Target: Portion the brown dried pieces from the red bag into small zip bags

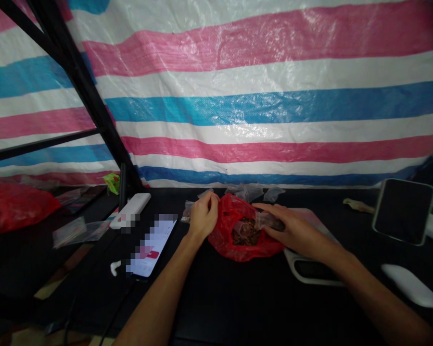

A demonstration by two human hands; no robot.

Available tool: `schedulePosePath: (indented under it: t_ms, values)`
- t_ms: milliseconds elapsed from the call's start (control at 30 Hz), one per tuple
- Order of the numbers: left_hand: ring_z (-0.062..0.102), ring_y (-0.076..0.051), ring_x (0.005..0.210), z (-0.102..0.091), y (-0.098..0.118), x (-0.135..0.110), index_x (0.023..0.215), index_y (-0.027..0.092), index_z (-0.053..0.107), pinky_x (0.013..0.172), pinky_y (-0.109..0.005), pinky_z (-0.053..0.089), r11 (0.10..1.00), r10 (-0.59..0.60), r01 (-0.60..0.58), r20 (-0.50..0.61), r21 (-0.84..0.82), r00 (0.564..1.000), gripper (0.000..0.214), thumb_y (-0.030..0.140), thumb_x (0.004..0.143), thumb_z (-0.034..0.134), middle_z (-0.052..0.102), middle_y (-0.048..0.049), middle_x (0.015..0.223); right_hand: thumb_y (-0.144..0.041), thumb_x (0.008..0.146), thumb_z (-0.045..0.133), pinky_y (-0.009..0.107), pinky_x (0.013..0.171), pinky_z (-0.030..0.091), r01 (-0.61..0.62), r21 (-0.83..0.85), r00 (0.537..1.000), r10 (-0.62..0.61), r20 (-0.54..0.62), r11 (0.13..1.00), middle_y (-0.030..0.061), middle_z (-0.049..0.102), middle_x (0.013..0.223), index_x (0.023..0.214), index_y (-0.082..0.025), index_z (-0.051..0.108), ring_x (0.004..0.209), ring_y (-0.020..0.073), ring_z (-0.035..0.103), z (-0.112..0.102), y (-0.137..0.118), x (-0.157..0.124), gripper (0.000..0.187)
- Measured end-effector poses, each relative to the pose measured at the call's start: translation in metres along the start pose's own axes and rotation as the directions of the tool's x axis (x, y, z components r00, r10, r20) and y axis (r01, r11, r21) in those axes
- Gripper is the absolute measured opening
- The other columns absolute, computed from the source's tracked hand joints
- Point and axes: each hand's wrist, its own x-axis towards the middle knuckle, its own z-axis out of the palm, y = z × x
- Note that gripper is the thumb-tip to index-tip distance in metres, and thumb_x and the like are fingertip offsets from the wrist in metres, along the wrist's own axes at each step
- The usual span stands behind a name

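Note:
A red plastic bag [234,245] lies open on the dark table [238,302], with small brown pieces [246,236] inside it. My left hand [203,216] is closed on the bag's left rim. My right hand [290,227] reaches over the bag's mouth from the right, its fingers pinched round a small clear plastic bag [266,220] with brown contents. Several small clear bags [250,191] lie just behind the red one.
A phone [152,244] and a white power bank [130,210] lie to the left, a white earbud [114,267] near them. A white scale [310,269] sits under my right wrist. A dark tablet [403,210] stands at right. Another red bag [19,204] lies far left.

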Motion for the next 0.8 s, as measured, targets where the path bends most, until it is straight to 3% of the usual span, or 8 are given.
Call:
schedulePosePath:
  t_ms: [167, 333, 500, 600, 700, 800]
  values:
    - [0.059, -0.015, 0.070, -0.001, -0.001, 0.000, 0.078, 0.020, 0.060, 0.065, -0.026, 0.038, 1.000, -0.021, 0.021, 0.005, 0.020, 1.000, 0.038, 0.032, 0.105, 0.037, 0.064, -0.0001, 0.073, -0.022, 0.093, 0.059, 0.043, 0.095, 0.054, 0.025, -0.016, 1.000, -0.024, 0.017, 1.000, 0.0019, 0.075, 0.116, 0.140, -0.039, 0.061, 0.103, 0.0246, 0.069, 0.001, 0.002, 0.000, 0.051]
    - [0.059, -0.015, 0.069, -0.002, -0.004, 0.000, 0.079, 0.020, 0.060, 0.064, -0.026, 0.037, 0.999, -0.032, 0.032, 0.014, 0.022, 0.999, 0.039, 0.034, 0.105, 0.035, 0.064, -0.0001, 0.074, -0.025, 0.092, 0.063, 0.046, 0.102, 0.051, 0.012, -0.006, 1.000, -0.012, -0.013, 1.000, 0.0002, 0.074, 0.124, 0.137, -0.040, 0.063, 0.110, 0.0263, 0.068, -0.004, 0.003, -0.001, 0.047]
    - [0.058, -0.015, 0.069, -0.002, -0.007, -0.001, 0.078, 0.020, 0.059, 0.064, -0.026, 0.037, 0.999, -0.040, 0.040, 0.013, 0.006, 0.999, 0.037, 0.034, 0.104, 0.036, 0.064, -0.0002, 0.074, -0.029, 0.091, 0.062, 0.039, 0.094, 0.056, -0.070, 0.131, 0.997, 0.072, -0.010, 0.989, 0.0029, 0.074, 0.122, 0.131, -0.031, 0.067, 0.104, 0.0242, 0.071, -0.023, 0.013, -0.004, 0.040]
    - [0.057, -0.015, 0.069, -0.002, -0.008, -0.001, 0.077, 0.020, 0.058, 0.064, -0.026, 0.037, 0.999, -0.049, 0.049, 0.012, -0.006, 0.999, 0.038, 0.035, 0.105, 0.036, 0.063, -0.0002, 0.074, -0.034, 0.090, 0.063, 0.045, 0.102, 0.052, -0.111, 0.103, 0.994, 0.110, 0.013, 0.988, 0.0073, 0.072, 0.126, 0.126, -0.027, 0.069, 0.114, 0.0289, 0.067, -0.040, 0.028, -0.009, 0.038]
    - [0.057, -0.016, 0.069, -0.002, -0.008, 0.000, 0.078, 0.021, 0.058, 0.064, -0.026, 0.037, 0.999, -0.047, 0.047, 0.007, -0.015, 0.999, 0.039, 0.035, 0.105, 0.034, 0.062, -0.0003, 0.074, -0.040, 0.086, 0.068, 0.053, 0.106, 0.048, -0.138, 0.014, 0.989, 0.137, 0.060, 0.990, 0.0093, 0.070, 0.128, 0.127, -0.029, 0.070, 0.120, 0.0344, 0.063, -0.054, 0.041, -0.015, 0.042]
    - [0.057, -0.016, 0.069, -0.001, -0.008, 0.000, 0.077, 0.021, 0.057, 0.065, -0.026, 0.038, 0.999, -0.040, 0.040, 0.011, -0.018, 0.999, 0.038, 0.034, 0.105, 0.034, 0.061, -0.0002, 0.073, -0.038, 0.085, 0.066, 0.056, 0.112, 0.042, -0.106, 0.088, 0.994, 0.102, 0.047, 0.990, 0.0081, 0.065, 0.138, 0.136, -0.033, 0.065, 0.130, 0.0357, 0.056, -0.062, 0.046, -0.020, 0.051]
